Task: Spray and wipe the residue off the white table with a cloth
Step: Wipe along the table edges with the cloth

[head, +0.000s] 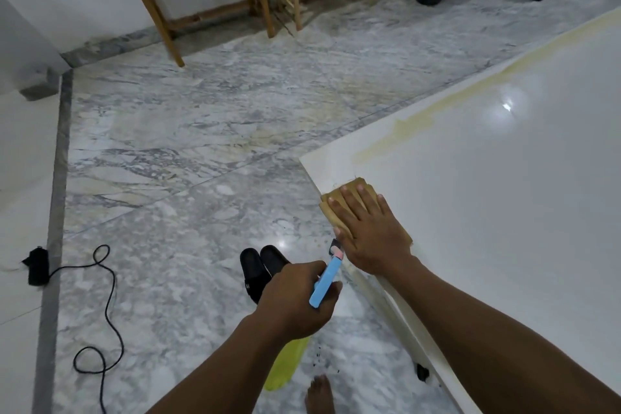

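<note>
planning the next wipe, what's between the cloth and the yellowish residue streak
Head view: only bare white table separates the cloth under the right hand from the residue streak.

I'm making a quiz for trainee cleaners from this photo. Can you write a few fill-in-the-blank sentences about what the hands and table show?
1. The right hand presses a tan ____ flat on the white table.
2. The left hand grips a spray bottle whose trigger head is ____ in colour.
3. A yellowish residue streak runs along the table's ____ edge.
4. On the floor beside the table's near corner sits a pair of ____ slippers.

Missing words: cloth; blue; far; black
</note>
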Demonstrator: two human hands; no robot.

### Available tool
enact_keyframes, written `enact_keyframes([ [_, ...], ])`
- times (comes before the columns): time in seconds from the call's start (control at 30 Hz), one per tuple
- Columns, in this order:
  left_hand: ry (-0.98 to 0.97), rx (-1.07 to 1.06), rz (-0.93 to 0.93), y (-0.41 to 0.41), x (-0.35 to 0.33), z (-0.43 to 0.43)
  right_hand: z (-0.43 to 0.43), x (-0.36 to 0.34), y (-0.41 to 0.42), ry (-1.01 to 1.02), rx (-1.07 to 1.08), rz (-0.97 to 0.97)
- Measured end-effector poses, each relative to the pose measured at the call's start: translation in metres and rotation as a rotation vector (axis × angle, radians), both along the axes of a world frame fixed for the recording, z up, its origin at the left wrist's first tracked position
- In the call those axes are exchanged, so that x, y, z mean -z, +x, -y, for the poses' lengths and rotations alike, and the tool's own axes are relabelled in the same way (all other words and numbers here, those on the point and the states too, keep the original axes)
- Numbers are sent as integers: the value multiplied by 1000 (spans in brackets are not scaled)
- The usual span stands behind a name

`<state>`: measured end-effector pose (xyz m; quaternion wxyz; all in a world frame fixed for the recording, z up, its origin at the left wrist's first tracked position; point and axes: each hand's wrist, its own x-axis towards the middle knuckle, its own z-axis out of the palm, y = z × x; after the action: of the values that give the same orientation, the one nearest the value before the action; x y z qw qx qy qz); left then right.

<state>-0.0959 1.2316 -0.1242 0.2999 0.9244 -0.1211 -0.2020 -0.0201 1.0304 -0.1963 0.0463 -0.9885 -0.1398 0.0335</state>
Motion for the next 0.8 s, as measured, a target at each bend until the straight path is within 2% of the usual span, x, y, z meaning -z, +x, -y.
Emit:
enact_keyframes([
  [0.33,2,101,63,-133,-3,51,69,-5,-178,38,35,-17],
  [0.6,7,164,66,-263,-4,115,139,-10,-359,41,56,-5],
  [0.8,4,191,63,-321,-15,153,163,-3,-454,101,108,71],
])
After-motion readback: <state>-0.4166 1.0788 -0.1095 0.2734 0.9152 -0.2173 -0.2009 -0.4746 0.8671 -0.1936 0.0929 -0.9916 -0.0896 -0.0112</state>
